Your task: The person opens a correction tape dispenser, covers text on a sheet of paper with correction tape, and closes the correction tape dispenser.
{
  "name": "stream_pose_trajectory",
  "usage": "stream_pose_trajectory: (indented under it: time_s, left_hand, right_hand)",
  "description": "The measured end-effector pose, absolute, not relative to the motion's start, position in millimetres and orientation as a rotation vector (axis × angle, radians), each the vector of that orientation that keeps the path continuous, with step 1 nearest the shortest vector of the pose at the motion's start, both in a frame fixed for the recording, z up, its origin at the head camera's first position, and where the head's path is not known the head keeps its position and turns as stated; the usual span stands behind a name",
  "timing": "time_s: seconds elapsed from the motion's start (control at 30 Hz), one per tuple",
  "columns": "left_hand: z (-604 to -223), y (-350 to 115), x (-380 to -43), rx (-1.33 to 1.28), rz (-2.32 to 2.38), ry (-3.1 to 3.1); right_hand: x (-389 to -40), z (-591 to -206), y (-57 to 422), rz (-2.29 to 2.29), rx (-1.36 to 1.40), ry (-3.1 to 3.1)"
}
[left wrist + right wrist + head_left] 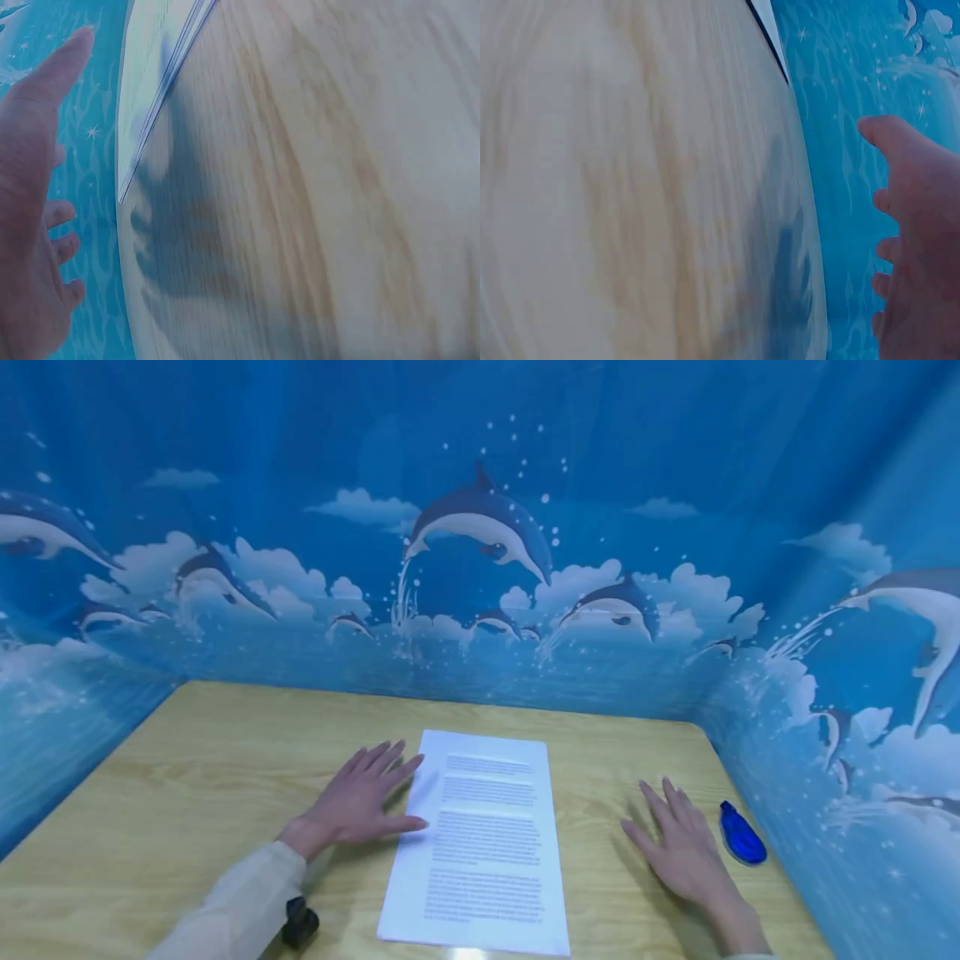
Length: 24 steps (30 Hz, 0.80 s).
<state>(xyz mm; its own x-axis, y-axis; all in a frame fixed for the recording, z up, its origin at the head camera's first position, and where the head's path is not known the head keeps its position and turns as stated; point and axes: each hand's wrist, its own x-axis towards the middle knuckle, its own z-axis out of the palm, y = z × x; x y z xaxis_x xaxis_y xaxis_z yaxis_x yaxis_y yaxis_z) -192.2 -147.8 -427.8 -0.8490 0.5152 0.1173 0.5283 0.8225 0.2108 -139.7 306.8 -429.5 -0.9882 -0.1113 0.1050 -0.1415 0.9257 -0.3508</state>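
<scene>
A white stack of printed paper lies on the wooden table, its edge showing several layers in the left wrist view. My left hand hovers at the stack's left side, fingers spread and holding nothing; thumb and index tips overlap the paper's left edge in the head view. To the right of the paper, my right hand hangs over bare wood with its fingers extended, casting a shadow below. A blue teardrop-shaped object with a narrow dark blue end rests just right of that hand.
A small black object sits by the left sleeve. The wooden table ends at a blue dolphin-print curtain, which runs along the back and both sides.
</scene>
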Motion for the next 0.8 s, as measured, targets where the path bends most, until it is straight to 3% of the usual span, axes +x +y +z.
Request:
stream_pose_trajectory:
  time_s: [0.8]
  left_hand:
    - [-421.5,-51.1,-213.2,-1.182,-0.325,-2.946]
  right_hand:
    - [-128.7,-441.5,390.7,0.601,-0.077,-3.032]
